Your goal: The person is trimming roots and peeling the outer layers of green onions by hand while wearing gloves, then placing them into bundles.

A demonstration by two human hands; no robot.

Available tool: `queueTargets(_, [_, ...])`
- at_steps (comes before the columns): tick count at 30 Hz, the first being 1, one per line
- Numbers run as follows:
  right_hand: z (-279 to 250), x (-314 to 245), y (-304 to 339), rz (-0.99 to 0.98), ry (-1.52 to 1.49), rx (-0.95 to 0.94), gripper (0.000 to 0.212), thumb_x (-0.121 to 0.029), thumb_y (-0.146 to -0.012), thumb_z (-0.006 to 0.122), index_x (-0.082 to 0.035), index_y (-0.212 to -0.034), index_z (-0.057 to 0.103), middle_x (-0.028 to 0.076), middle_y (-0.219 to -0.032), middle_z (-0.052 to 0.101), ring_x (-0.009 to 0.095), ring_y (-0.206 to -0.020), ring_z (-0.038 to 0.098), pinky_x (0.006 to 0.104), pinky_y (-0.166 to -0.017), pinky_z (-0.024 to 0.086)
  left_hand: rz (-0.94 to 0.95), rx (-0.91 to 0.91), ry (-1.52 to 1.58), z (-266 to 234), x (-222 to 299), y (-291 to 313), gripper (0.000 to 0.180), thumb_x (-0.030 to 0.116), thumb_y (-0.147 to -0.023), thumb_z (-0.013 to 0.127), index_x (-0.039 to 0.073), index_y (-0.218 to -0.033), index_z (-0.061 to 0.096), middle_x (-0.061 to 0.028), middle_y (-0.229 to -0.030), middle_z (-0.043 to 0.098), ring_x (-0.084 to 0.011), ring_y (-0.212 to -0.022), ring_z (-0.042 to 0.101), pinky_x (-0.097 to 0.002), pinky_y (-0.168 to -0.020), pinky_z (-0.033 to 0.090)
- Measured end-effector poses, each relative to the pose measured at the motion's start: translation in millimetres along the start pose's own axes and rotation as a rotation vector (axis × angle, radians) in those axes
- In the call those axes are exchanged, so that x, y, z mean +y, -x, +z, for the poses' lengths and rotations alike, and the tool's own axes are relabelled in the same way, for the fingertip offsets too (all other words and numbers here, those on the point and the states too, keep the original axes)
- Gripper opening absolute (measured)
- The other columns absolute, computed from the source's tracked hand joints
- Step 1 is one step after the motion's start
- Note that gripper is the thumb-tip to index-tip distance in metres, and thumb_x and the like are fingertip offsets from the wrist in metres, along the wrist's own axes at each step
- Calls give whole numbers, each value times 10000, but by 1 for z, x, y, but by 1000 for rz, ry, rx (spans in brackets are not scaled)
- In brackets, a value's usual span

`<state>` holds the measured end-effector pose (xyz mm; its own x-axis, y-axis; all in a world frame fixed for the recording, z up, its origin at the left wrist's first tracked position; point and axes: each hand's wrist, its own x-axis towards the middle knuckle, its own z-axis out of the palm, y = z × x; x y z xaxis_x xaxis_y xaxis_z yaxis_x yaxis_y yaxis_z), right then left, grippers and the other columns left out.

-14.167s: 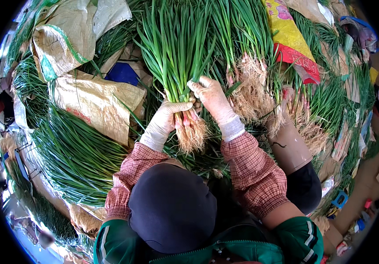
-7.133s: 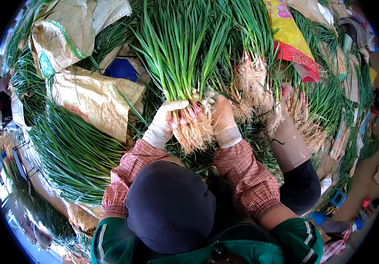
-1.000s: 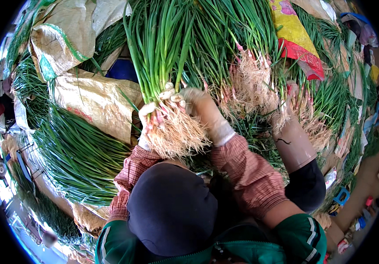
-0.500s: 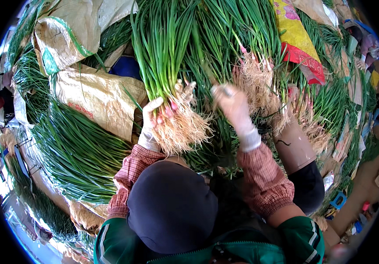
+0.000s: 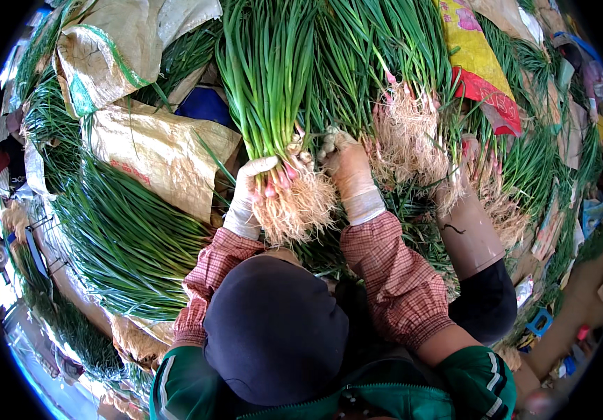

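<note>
My left hand, in a pale glove, is wrapped round a bunch of spring onions just above the roots. Reddish bulbs show by its thumb, and a mass of tan roots hangs toward me. The long green leaves point away. My right hand, also gloved, is right beside the bunch with its fingers curled in. Whatever those fingers hold, if anything, is hidden. Another bunch of spring onions lies just right of it, roots toward me.
Heaped green leaves lie at the left, partly under a tan woven sack. A yellow and red sack covers part of the pile at the right. Below it is a brown boot. A blue stool stands on the floor farther right.
My right hand has swung left and toward the held bunch, and now it is beside it. The bunch in my left hand has shifted slightly to the right.
</note>
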<state>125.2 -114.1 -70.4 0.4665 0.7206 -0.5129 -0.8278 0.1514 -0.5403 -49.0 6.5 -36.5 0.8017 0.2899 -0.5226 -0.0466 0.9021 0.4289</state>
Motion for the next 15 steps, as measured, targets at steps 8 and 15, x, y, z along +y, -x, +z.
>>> queueTargets(8, [47, -50, 14, -78, 960, -44, 417, -261, -1008, 502, -51, -1369, 501, 128, -1191, 654, 170, -832, 657, 315, -790, 544, 181, -85, 134, -31, -7, -4, 551, 247, -936, 525, -118, -1335, 418, -172, -839, 674, -254, -733, 648, -354, -716, 526])
queueTargets(15, [25, -37, 4, -161, 1602, 200, 222, -252, -971, 533, -88, -978, 683, 132, -884, 681, 236, -747, 652, 333, -725, 543, 119, -118, 136, -16, 9, 7, 452, 246, -954, 526, -100, -1244, 518, -136, -729, 663, -201, -609, 668, -307, -623, 588])
